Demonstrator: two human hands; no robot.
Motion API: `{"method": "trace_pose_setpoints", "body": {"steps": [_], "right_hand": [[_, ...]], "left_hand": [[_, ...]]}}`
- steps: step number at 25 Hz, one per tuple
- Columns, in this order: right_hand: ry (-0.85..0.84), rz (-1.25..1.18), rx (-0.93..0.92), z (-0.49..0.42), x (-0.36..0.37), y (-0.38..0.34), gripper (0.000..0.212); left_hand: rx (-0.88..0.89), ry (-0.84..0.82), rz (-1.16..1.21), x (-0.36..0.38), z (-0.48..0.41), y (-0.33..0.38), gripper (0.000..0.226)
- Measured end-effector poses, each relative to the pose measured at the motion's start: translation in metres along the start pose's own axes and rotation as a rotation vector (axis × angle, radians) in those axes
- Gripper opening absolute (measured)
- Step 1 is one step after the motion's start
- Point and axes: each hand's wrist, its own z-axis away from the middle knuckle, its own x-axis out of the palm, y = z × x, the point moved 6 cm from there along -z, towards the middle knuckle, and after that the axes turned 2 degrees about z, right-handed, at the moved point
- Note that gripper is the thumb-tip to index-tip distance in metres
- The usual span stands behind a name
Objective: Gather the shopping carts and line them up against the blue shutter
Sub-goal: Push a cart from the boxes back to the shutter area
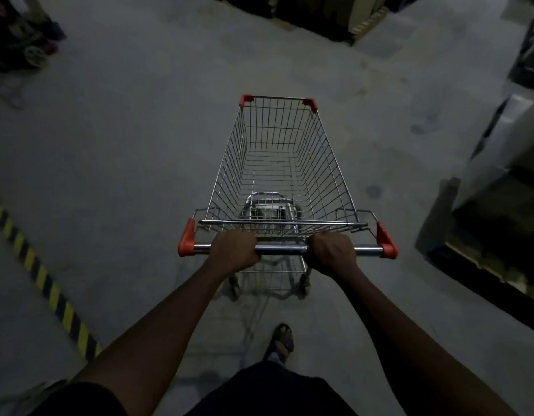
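Open floor (124,145) around shopping cart (331,169)

Everything is dim and grey-blue; only the cart's handle bar (280,250) gives a weak glint. The middle is fairly sharp, but the edges are blurred and bent by the wide lens, most at the striped floor tape (40,276).

The shopping cart (283,175) stands on the floor (124,145) ahead of the person, both hands on its handle (280,250), left hand (235,250) beside right hand (333,250). A striped floor line (40,274) runs at the left; shelving (500,220) at the right.
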Motion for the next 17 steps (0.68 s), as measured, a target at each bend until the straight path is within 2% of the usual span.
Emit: {"method": "trace_pose_setpoints", "body": {"steps": [9,17], "right_hand": [[-0.007,0.023,-0.236,-0.173,-0.035,-0.006,0.022],[0.038,0.084,-0.408,-0.325,-0.065,-0.065,0.021]], "left_hand": [[-0.257,-0.008,0.12,-0.023,-0.105,-0.08,0.036],[-0.38,0.013,0.162,-0.039,-0.18,-0.188,0.035]]}}
